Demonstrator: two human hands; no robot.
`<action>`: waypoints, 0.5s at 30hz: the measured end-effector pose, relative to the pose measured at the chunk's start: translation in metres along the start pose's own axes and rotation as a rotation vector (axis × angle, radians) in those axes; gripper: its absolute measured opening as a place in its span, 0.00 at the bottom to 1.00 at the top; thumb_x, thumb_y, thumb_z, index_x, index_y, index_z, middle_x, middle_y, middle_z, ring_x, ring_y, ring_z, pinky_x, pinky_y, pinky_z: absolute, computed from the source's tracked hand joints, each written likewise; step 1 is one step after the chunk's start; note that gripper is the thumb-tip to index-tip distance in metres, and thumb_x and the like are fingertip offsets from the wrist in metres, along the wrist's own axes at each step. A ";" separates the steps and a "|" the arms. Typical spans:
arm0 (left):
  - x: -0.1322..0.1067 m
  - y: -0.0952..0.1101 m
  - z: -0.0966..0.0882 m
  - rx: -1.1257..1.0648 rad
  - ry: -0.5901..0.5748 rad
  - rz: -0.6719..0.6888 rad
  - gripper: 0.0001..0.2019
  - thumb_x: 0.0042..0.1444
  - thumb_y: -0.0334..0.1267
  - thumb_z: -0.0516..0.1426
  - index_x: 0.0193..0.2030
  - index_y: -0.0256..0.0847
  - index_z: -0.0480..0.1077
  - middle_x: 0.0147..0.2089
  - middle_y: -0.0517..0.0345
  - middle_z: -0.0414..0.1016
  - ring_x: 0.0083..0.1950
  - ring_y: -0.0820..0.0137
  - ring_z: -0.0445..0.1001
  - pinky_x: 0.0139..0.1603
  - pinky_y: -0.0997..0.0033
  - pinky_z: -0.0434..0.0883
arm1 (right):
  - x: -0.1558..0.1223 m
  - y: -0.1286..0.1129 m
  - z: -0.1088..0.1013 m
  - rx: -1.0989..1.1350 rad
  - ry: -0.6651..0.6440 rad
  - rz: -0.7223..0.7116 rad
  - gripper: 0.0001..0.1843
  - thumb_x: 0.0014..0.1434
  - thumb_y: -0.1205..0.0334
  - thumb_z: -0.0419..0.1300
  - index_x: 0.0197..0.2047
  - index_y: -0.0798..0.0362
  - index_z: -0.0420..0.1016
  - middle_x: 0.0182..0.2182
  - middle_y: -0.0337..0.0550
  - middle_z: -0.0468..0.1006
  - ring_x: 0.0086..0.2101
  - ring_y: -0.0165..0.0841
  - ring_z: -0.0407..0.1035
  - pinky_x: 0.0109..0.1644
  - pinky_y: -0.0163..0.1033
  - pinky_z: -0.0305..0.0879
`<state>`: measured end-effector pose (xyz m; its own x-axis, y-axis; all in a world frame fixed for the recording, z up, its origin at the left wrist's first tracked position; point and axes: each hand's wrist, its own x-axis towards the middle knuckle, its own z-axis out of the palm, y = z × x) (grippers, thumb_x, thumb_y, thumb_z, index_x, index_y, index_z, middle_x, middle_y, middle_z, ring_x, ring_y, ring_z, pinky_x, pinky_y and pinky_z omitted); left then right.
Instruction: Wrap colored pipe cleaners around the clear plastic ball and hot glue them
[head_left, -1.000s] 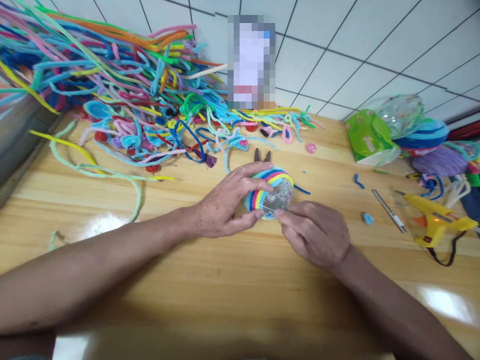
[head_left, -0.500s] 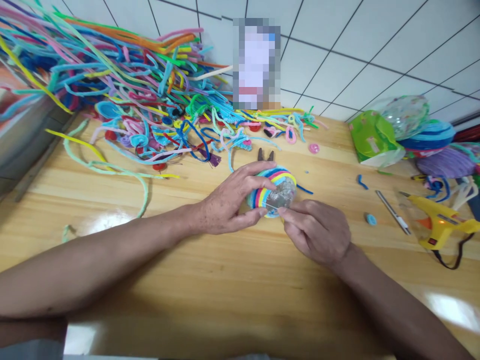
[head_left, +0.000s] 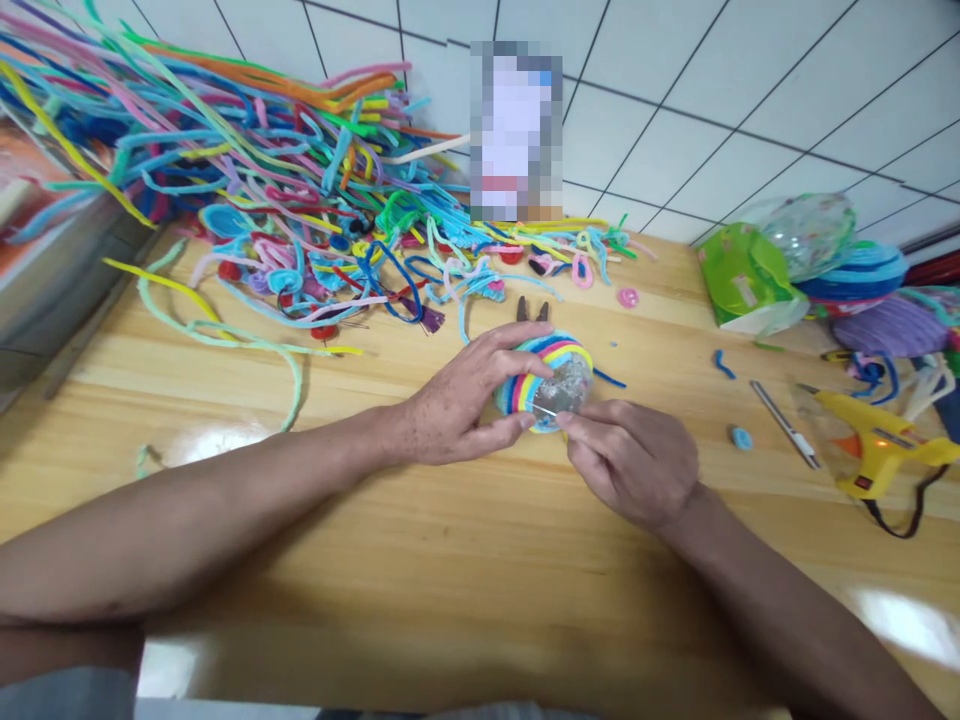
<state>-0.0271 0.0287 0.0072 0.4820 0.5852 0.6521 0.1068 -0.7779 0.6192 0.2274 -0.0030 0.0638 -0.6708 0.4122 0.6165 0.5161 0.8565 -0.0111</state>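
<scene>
A clear round ball [head_left: 568, 383], partly covered in stripes of blue, pink, yellow and light-blue pipe cleaner, rests on the wooden table. My left hand [head_left: 461, 405] grips it from the left, fingers over the top and thumb at the near side. In a pinch, my right hand [head_left: 637, 455] holds a thin, light-coloured stick-like tool [head_left: 543, 409]. Its far end reaches the edge of the stripes on the ball; what kind of tool it is I cannot make out. Just behind the ball, dark jaw-like tips [head_left: 532, 309] stick out.
Many coloured pipe cleaners [head_left: 300, 180] are heaped at the back left. On the right lie a utility knife [head_left: 785, 424], a small blue piece [head_left: 741, 438] and a yellow glue gun [head_left: 874, 440]. Behind them are a green packet [head_left: 742, 275] and other wrapped balls [head_left: 855, 280].
Both hands stay at the ball with almost no movement. The thin tool has shifted very slightly against the stripes. The whole view has moved a little.
</scene>
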 end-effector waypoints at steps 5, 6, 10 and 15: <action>-0.001 -0.001 0.002 -0.002 0.020 0.021 0.25 0.69 0.39 0.64 0.70 0.48 0.64 0.78 0.35 0.66 0.82 0.47 0.66 0.78 0.35 0.71 | 0.002 0.000 0.000 0.001 0.007 -0.021 0.13 0.68 0.75 0.63 0.51 0.50 0.77 0.34 0.39 0.87 0.33 0.30 0.82 0.38 0.34 0.77; -0.001 -0.001 0.002 0.001 0.024 0.029 0.25 0.69 0.39 0.64 0.70 0.47 0.64 0.78 0.34 0.66 0.82 0.47 0.66 0.79 0.36 0.71 | 0.002 0.000 0.000 0.003 0.007 -0.023 0.12 0.68 0.75 0.63 0.51 0.50 0.77 0.35 0.39 0.87 0.33 0.30 0.82 0.38 0.34 0.77; -0.001 -0.002 0.003 0.008 0.026 0.034 0.25 0.69 0.39 0.64 0.70 0.48 0.64 0.78 0.35 0.66 0.82 0.48 0.66 0.79 0.36 0.71 | 0.002 0.000 0.001 0.003 0.011 -0.021 0.13 0.68 0.76 0.63 0.50 0.50 0.77 0.35 0.39 0.87 0.33 0.30 0.82 0.38 0.34 0.77; -0.001 -0.002 0.001 0.014 0.015 0.021 0.25 0.71 0.42 0.63 0.71 0.49 0.64 0.79 0.38 0.66 0.82 0.50 0.67 0.79 0.36 0.72 | 0.001 0.000 0.001 0.014 0.021 -0.022 0.12 0.68 0.76 0.63 0.50 0.52 0.77 0.35 0.40 0.86 0.34 0.30 0.82 0.40 0.33 0.77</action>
<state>-0.0263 0.0293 0.0051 0.4712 0.5718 0.6716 0.1092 -0.7934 0.5988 0.2263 -0.0022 0.0637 -0.6709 0.3867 0.6328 0.4938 0.8695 -0.0078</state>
